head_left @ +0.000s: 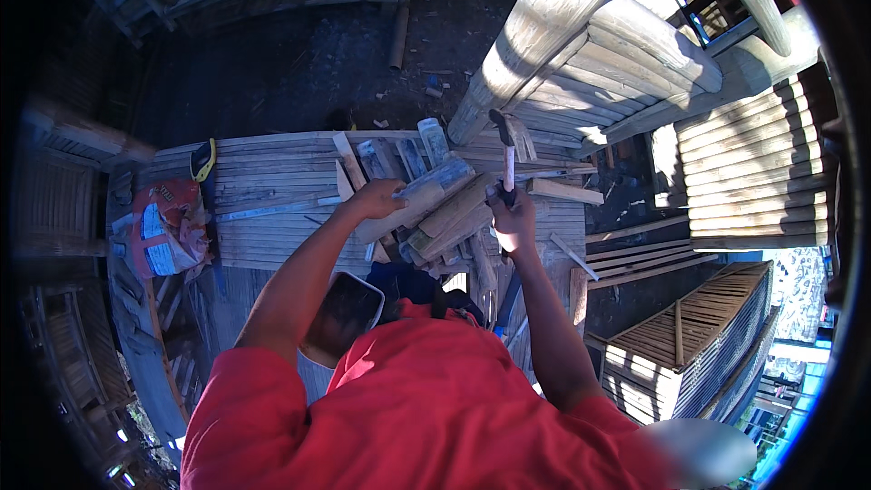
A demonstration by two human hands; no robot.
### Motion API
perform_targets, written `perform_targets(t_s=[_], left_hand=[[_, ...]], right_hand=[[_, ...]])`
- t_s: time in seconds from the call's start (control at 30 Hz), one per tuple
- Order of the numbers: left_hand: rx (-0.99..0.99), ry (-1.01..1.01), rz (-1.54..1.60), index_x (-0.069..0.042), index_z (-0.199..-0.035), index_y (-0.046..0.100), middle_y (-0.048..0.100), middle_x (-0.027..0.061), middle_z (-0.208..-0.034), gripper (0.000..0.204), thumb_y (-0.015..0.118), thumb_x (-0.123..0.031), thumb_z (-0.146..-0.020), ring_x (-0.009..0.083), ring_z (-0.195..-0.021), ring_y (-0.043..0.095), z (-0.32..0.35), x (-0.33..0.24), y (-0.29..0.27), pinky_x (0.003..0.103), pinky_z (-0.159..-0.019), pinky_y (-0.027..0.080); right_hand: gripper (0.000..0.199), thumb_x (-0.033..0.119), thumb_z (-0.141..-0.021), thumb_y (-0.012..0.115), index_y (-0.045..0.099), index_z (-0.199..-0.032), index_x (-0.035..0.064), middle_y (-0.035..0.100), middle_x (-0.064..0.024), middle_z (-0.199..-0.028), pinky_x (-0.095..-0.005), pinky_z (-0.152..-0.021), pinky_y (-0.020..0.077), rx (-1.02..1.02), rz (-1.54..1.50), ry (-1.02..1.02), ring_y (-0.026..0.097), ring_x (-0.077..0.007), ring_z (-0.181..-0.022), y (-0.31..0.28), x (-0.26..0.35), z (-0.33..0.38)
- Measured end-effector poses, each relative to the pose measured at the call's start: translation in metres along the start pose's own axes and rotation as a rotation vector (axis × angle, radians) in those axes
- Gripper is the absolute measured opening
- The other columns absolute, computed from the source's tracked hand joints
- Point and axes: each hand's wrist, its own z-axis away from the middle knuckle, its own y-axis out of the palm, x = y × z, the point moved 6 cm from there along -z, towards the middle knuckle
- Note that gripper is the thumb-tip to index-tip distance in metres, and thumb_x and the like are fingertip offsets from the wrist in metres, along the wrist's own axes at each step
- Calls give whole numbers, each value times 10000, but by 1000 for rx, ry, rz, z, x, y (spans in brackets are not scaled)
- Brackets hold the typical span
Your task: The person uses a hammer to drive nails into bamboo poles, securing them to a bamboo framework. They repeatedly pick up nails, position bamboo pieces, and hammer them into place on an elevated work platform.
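Note:
My right hand [513, 216] grips the handle of a hammer [506, 147], held upright with its dark head pointing away from me. My left hand [376, 199] rests on a short bamboo piece [426, 195] that lies across a pile of cut bamboo pieces [454, 218]. Both hands are over a slatted bamboo platform [263, 181], close together at the pile. A phone [349, 308] sits in the chest pocket of my red shirt.
A red and blue bag [163, 227] lies on the platform's left end, with a yellow-handled saw [203, 163] behind it. A bamboo furniture frame [599, 45] rises at the right. Another slatted bamboo panel [699, 336] stands lower right. Dark ground lies beyond the platform.

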Motion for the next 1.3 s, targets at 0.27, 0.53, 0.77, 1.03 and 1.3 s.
perform_targets(t_s=[0.27,0.53,0.77,1.03,1.3], left_hand=[[-312,-776,692,18,-1551,260,545,274,-1412,1006,815,-399,-823,354,-1313,547,43,212,172,445,-1067,459],[-201,-713,1084,-73,-1413,426,650,137,-1215,689,785,-333,-886,272,-1115,641,-13,213,188,391,-889,531],[32,-245,1396,-108,-1283,553,653,36,-1140,411,737,-266,-952,152,-988,631,81,21,67,334,-790,524],[-65,-15,515,-16,-1140,641,710,61,-881,313,659,-297,-1004,144,-817,711,176,-39,-31,299,-693,557],[59,-22,-583,-54,-1163,605,723,194,-1043,302,593,-157,-880,364,-843,736,241,55,89,496,-732,589]], right_hand=[[251,232,-936,744,660,-972,-2,552,35,-675,-275,-547,356,278,89,254,430,-61,-616,75,-97,124],[223,222,-946,749,685,-1038,29,514,38,-659,-270,-488,356,281,-56,696,449,-58,-566,62,-95,157],[600,307,-950,746,514,-1439,47,675,-11,-874,-266,-587,485,134,-606,467,639,-114,-694,97,-37,131],[495,196,-951,740,521,-1359,19,670,-37,-878,-251,-564,477,332,-911,300,624,-106,-668,126,50,107],[596,163,-942,748,442,-1439,41,659,-55,-898,-283,-587,517,379,-887,291,644,-136,-682,119,82,107]])
